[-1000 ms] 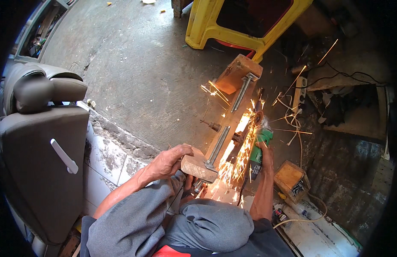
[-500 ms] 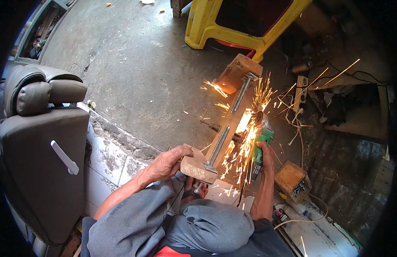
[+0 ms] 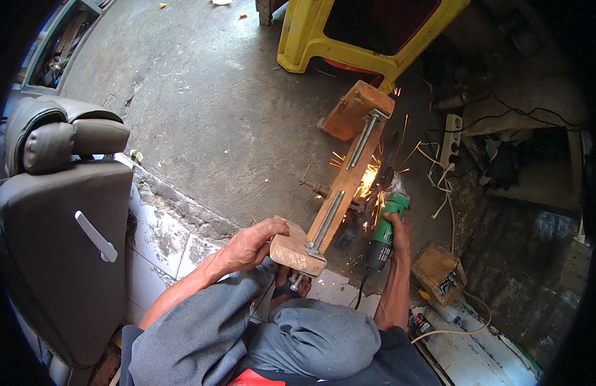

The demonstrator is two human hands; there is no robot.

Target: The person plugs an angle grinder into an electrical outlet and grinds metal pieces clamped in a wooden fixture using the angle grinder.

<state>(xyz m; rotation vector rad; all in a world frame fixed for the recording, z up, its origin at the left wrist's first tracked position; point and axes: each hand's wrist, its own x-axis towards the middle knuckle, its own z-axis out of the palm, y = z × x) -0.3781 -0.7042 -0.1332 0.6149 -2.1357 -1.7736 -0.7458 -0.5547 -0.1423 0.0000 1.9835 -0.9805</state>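
My right hand (image 3: 399, 238) is wrapped around a green angle grinder (image 3: 393, 207), its black rear end and cord toward me. The disc side faces a long wooden beam (image 3: 350, 177), and sparks (image 3: 368, 179) glow between them; the exact contact point is hidden by glare. Bolted metal rods (image 3: 329, 219) lie along the beam. At its near end, the fingers of my left hand (image 3: 254, 243) curl over a wooden end block (image 3: 296, 254). A second block (image 3: 357, 112) stands at the far end. A rusty vise (image 3: 316, 186) sits against the beam's middle.
Beyond the beam stands a yellow plastic stool (image 3: 294, 45). A grey vehicle seat (image 3: 66, 238) is at the left. On the right are a power strip (image 3: 451, 138) with loose cords and a small wooden box (image 3: 434, 270). My bent knees lie close below the beam.
The spray of sparks has shrunk sharply, from a wide burst to a small glow at the beam. The grinder has shifted slightly; my left hand stays on the block.
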